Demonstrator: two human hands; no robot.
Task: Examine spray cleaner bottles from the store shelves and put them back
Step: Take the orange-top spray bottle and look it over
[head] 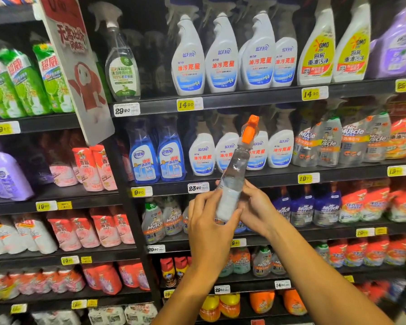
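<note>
Spray bottle (pixel 232 181) held before shelves (pixel 244 181), long axis near upright, orange trigger head (pixel 250 129) tipped up-right. Clasped low by both: left hand (pixel 209 221) in front, right hand (pixel 256 207) behind.

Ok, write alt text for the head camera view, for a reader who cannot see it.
Two hands hold a clear spray bottle with an orange trigger, tilted, in front of store shelves packed with cleaning products. The left hand grips its lower body and the right hand supports it from behind.
</note>
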